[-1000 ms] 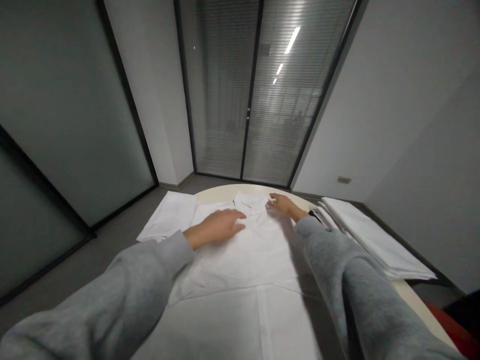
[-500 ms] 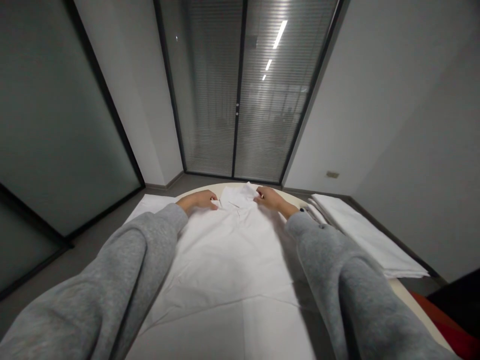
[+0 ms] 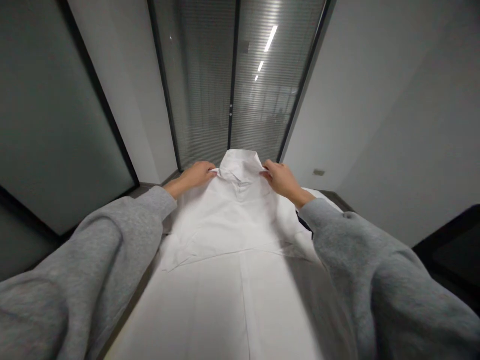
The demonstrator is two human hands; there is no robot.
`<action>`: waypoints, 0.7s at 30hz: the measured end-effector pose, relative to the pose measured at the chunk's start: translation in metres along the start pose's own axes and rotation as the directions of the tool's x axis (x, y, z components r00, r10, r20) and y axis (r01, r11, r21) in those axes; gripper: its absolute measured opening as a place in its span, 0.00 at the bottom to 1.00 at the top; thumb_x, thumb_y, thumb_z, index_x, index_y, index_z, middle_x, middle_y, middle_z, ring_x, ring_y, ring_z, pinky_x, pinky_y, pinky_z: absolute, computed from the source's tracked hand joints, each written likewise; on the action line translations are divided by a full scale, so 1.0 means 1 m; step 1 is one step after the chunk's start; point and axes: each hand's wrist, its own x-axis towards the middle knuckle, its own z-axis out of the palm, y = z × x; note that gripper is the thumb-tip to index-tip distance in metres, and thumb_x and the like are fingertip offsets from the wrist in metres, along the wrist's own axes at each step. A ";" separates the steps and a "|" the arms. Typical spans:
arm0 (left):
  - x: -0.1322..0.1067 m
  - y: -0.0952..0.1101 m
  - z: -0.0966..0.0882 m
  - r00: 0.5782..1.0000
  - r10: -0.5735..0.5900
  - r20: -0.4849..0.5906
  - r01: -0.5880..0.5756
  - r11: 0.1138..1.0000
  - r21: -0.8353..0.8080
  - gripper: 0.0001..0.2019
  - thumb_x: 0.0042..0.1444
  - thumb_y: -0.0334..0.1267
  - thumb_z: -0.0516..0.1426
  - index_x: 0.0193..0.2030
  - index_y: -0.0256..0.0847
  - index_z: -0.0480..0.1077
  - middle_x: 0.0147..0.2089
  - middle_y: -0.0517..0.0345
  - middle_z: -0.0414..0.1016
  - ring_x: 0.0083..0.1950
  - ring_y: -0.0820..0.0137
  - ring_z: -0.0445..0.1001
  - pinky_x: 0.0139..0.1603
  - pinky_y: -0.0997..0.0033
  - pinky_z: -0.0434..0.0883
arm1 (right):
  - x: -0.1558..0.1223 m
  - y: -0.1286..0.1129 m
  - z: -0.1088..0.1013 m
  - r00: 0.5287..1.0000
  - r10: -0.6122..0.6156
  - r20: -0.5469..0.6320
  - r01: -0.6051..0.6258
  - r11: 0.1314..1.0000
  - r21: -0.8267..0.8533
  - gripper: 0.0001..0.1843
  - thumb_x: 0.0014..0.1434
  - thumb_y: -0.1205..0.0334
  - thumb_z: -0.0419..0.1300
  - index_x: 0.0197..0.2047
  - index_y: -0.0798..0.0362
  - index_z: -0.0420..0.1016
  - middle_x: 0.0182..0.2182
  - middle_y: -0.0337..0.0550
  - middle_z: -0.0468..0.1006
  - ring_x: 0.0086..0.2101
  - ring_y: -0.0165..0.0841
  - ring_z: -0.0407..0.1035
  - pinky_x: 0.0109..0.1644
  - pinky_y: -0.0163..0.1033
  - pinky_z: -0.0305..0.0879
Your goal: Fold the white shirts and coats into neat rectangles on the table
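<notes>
A white collared shirt (image 3: 232, 220) stretches out in front of me, its back side up, with a seam across the upper back and a pleat running down from it. The collar (image 3: 240, 164) stands raised at the far end. My left hand (image 3: 200, 173) pinches the cloth just left of the collar. On the other side, my right hand (image 3: 280, 177) pinches the cloth right of the collar. The upper part of the shirt is held up off the table, while its lower end runs out of view toward me.
A small strip of the pale table (image 3: 125, 325) shows at lower left. Folded white cloth (image 3: 324, 199) lies partly hidden behind my right forearm. Beyond stand a glass door with blinds (image 3: 210, 100) and a grey wall (image 3: 375, 100). A black object (image 3: 450, 250) is at right.
Both hands have risen and moved slightly apart, lifting the collar end of the shirt off the table. My right hand has shifted right. The view has turned a little to the right.
</notes>
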 end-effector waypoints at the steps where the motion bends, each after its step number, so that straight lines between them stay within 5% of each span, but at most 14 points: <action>1: -0.006 -0.010 -0.013 0.999 0.041 0.004 -0.041 0.999 0.010 0.15 0.65 0.45 0.54 0.43 0.40 0.79 0.43 0.50 0.82 0.44 0.61 0.77 0.46 0.68 0.68 | 0.005 -0.012 -0.007 1.000 -0.009 0.028 0.009 1.000 -0.020 0.12 0.75 0.55 0.51 0.54 0.53 0.67 0.43 0.50 0.82 0.42 0.43 0.74 0.46 0.41 0.57; 5: -0.028 -0.043 -0.055 0.989 0.142 0.047 -0.143 0.990 0.012 0.14 0.67 0.43 0.52 0.45 0.42 0.78 0.44 0.52 0.82 0.45 0.62 0.78 0.47 0.67 0.69 | 0.022 -0.056 -0.027 0.975 -0.041 0.219 0.058 0.996 -0.074 0.14 0.72 0.57 0.57 0.57 0.53 0.67 0.43 0.50 0.83 0.41 0.43 0.76 0.42 0.40 0.57; 8: -0.036 -0.050 -0.068 0.986 0.145 0.081 -0.149 0.988 0.039 0.14 0.67 0.42 0.51 0.49 0.43 0.78 0.48 0.52 0.81 0.50 0.61 0.78 0.51 0.66 0.70 | 0.029 -0.075 -0.038 0.959 -0.078 0.273 0.103 0.992 -0.079 0.14 0.69 0.61 0.62 0.55 0.51 0.71 0.44 0.49 0.84 0.44 0.42 0.77 0.44 0.39 0.59; 13: -0.043 -0.052 -0.068 0.982 0.078 0.172 -0.092 0.993 0.077 0.17 0.63 0.39 0.56 0.58 0.45 0.74 0.56 0.52 0.80 0.55 0.60 0.78 0.54 0.66 0.71 | 0.028 -0.082 -0.049 0.953 -0.092 0.287 0.118 0.990 -0.074 0.08 0.69 0.64 0.60 0.51 0.52 0.74 0.47 0.50 0.83 0.47 0.40 0.76 0.48 0.39 0.60; 17: -0.052 -0.069 -0.064 0.968 -0.026 0.251 -0.011 0.989 0.145 0.34 0.56 0.37 0.62 0.70 0.49 0.63 0.57 0.52 0.80 0.55 0.59 0.79 0.52 0.66 0.71 | 0.027 -0.082 -0.051 0.962 -0.077 0.263 0.097 0.993 -0.063 0.07 0.70 0.67 0.56 0.48 0.53 0.75 0.48 0.49 0.82 0.48 0.39 0.74 0.48 0.38 0.59; 21: -0.058 -0.078 -0.063 0.958 -0.156 0.239 0.094 0.963 0.252 0.21 0.60 0.38 0.60 0.61 0.49 0.72 0.55 0.52 0.82 0.57 0.58 0.78 0.56 0.64 0.70 | 0.021 -0.076 -0.048 0.972 -0.037 0.233 0.052 0.997 -0.060 0.08 0.68 0.69 0.57 0.48 0.53 0.75 0.45 0.48 0.82 0.45 0.37 0.74 0.46 0.37 0.58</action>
